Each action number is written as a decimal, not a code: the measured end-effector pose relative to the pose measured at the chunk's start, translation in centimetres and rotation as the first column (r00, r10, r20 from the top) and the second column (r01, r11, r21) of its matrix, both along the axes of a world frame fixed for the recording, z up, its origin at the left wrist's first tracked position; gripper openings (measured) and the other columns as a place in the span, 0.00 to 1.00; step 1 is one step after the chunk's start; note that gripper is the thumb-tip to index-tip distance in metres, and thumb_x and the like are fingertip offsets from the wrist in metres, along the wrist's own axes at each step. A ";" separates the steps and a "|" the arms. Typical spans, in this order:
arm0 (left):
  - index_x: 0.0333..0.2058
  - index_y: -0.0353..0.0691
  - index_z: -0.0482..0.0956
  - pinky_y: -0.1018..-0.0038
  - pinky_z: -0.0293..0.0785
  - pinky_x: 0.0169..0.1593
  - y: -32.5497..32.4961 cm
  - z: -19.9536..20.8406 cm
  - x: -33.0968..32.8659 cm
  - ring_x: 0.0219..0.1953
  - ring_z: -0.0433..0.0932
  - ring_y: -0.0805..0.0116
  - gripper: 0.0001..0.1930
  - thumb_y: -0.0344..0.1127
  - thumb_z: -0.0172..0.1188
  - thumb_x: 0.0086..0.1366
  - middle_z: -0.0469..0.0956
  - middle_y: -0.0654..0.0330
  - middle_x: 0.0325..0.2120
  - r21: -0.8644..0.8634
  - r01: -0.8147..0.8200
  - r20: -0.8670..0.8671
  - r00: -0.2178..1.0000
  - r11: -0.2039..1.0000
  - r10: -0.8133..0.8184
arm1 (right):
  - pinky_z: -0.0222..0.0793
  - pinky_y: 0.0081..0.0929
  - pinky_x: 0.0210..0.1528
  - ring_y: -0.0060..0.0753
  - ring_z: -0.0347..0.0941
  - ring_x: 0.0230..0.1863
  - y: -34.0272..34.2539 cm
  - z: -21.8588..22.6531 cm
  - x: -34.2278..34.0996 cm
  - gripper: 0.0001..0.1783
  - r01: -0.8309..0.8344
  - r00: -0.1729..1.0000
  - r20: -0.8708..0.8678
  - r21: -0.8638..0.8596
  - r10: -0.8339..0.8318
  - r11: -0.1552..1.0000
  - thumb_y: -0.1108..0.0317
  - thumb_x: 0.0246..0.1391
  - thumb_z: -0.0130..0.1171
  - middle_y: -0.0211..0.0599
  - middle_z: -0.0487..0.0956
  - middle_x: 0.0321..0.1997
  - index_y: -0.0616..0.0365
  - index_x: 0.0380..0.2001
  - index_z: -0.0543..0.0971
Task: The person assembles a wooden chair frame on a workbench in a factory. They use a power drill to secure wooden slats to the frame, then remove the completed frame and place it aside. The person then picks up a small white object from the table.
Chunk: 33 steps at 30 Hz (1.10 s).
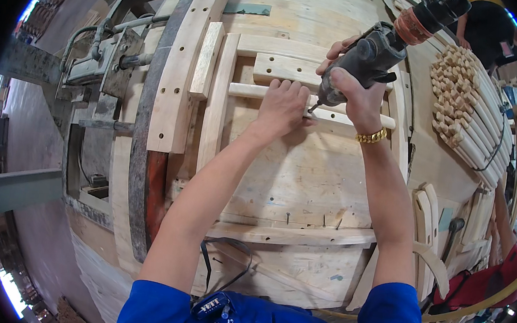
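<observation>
My right hand (362, 97) is closed round a black power drill (366, 55), which slants down to the left. Its thin bit meets a pale wooden rail (368, 121) with holes along it. Just left of the bit, my left hand (283, 107) is closed over the same rail, fingers curled across its far side. Beyond the rail lies a thicker wooden block (272, 69) with holes. Wooden side pieces, one on the left (217, 112) and one on the right (399, 137), flank the rail on the workbench (281, 188).
Nearer me, a wooden strip (301, 235) runs across the bench, with several screws beside it. Metal clamping machinery (104, 65) stands left. A tied bundle of wooden sticks (474, 119) lies right, near curved wooden parts (427, 232). Other people are at the right edge.
</observation>
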State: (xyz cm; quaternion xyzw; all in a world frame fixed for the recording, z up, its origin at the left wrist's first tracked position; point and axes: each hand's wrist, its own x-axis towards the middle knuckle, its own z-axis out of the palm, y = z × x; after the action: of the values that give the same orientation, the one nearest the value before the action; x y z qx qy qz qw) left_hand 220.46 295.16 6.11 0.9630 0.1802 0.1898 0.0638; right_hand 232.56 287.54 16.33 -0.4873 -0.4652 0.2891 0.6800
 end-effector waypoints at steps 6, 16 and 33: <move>0.30 0.42 0.71 0.67 0.62 0.41 -0.1 0.3 0.2 0.35 0.71 0.65 0.30 0.62 0.67 0.40 0.70 0.62 0.27 -0.006 -0.012 -0.019 1.000 1.000 0.012 | 0.74 0.31 0.41 0.32 0.76 0.35 0.2 -0.1 0.2 0.23 0.023 0.996 0.081 0.008 -0.024 1.000 0.74 0.44 0.61 0.39 0.74 0.39 0.60 0.45 0.66; 0.34 0.42 0.71 0.66 0.61 0.43 -0.7 1.2 0.0 0.39 0.70 0.62 0.28 0.58 0.66 0.45 0.70 0.60 0.31 -0.048 -0.007 -0.101 0.995 0.999 0.002 | 0.74 0.27 0.37 0.31 0.77 0.33 0.1 1.0 -0.6 0.26 0.106 0.991 0.091 -0.048 -0.101 0.993 0.74 0.45 0.61 0.38 0.75 0.39 0.64 0.48 0.66; 0.42 0.37 0.74 0.52 0.57 0.57 -11.6 3.8 -18.5 0.49 0.68 0.51 0.16 0.36 0.56 0.54 0.73 0.51 0.42 -0.221 -0.043 0.082 0.995 0.974 0.062 | 0.72 0.33 0.41 0.32 0.71 0.36 -37.5 -1.1 -19.8 0.32 0.845 0.388 -0.586 -0.082 -0.711 0.529 0.50 0.46 0.57 0.33 0.71 0.47 0.52 0.53 0.66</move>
State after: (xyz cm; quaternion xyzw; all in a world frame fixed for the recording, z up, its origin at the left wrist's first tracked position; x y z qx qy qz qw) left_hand 201.99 283.57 9.93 0.9358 0.2225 0.2126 0.1721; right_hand 212.74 250.06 15.28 -0.4594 0.0092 0.0053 0.8882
